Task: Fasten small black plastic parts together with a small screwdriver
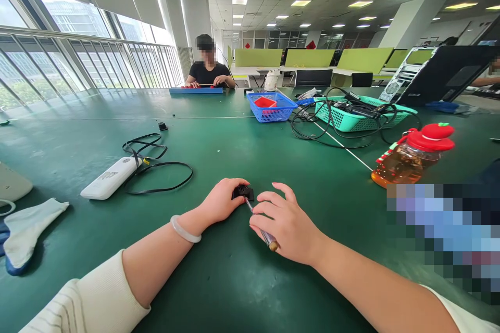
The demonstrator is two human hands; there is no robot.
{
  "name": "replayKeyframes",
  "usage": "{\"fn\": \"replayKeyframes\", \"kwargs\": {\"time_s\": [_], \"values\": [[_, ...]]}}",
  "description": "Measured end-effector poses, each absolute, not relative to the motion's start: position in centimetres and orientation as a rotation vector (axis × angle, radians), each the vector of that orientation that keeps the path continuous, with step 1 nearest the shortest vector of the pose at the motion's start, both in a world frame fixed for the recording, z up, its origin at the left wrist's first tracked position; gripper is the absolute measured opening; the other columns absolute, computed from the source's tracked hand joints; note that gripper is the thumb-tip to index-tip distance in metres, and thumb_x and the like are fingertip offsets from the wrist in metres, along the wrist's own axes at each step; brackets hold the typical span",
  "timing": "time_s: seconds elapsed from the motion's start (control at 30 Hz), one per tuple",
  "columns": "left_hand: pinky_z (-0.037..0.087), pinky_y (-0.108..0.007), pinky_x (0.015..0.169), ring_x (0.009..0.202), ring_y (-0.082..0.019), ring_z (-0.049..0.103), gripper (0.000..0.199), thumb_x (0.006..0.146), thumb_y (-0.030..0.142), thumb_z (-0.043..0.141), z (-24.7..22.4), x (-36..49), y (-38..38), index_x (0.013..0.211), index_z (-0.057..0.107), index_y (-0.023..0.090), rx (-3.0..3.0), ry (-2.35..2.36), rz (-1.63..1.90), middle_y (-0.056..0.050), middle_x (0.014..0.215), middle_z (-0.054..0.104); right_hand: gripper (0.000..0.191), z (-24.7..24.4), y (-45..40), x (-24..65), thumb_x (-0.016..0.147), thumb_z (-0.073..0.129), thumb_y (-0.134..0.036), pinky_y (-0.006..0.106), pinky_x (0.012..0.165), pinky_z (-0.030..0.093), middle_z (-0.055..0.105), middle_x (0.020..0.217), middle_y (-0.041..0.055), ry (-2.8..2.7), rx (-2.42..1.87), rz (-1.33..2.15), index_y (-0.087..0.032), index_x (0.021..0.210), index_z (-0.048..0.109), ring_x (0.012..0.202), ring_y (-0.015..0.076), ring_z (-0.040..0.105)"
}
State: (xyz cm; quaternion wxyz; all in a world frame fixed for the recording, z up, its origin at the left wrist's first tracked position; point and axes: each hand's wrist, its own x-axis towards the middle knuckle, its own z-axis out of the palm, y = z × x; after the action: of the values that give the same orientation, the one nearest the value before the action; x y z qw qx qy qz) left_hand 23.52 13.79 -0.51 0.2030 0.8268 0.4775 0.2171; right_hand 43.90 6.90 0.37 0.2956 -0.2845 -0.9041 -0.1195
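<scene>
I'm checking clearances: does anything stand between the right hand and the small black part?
Only the slim tool in the right hand, its tip at or near the small black part. The left hand holds that part from the other side; nothing else visible stands between.

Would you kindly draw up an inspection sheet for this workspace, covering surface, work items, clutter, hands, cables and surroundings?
Surface: green tabletop with scattered small specks.
Work items: small black part, details too small to tell; slim tool, its tip at the part.
Clutter: white device, blue basket, teal basket, red-lidded bottle.
Hands: left hand grips the part; right hand holds the tool.
Cables: black cable looped beside the white device; tangled black cables in and over the teal basket.
Surroundings: person across the table, behind a long blue tray; green partitions beyond.
</scene>
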Motion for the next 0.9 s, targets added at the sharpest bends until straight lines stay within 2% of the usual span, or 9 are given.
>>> {"fn": "replayKeyframes", "kwargs": {"time_s": [0.33, 0.7, 0.9], "values": [[0.049, -0.043, 0.098, 0.109, -0.026, 0.062, 0.035, 0.082, 0.024, 0.062, -0.37, 23.51, 13.74, 0.117, 0.064, 0.024, 2.318, 1.333, 0.606, -0.006, 0.116, 0.071, 0.013, 0.29, 7.02, 43.8, 0.088, 0.058, -0.014, 0.055, 0.111, 0.024, 0.068, 0.08, 0.0, -2.333, -0.826, -0.292, -0.023, 0.081, 0.065, 0.098, 0.0198, 0.057], [0.05, -0.042, 0.095, 0.105, -0.025, 0.063, 0.038, 0.082, 0.022, 0.063, -0.52, 23.47, 13.82, 0.12, 0.061, 0.023, 2.316, 1.319, 0.608, -0.006, 0.115, 0.07, 0.019, 0.3, 6.96, 44.15, 0.081, 0.057, -0.006, 0.052, 0.109, 0.03, 0.069, 0.092, 0.0026, -2.416, -0.745, -0.38, -0.023, 0.083, 0.066, 0.092, 0.019, 0.059], [0.05, -0.041, 0.095, 0.105, -0.025, 0.062, 0.035, 0.081, 0.022, 0.064, -0.5, 23.51, 13.78, 0.116, 0.062, 0.024, 2.311, 1.319, 0.622, -0.005, 0.114, 0.07, 0.016, 0.49, 7.06, 44.28, 0.082, 0.059, -0.008, 0.05, 0.11, 0.029, 0.07, 0.088, 0.0009, -2.369, -0.761, -0.324, -0.023, 0.082, 0.065, 0.09, 0.0182, 0.061]]}}
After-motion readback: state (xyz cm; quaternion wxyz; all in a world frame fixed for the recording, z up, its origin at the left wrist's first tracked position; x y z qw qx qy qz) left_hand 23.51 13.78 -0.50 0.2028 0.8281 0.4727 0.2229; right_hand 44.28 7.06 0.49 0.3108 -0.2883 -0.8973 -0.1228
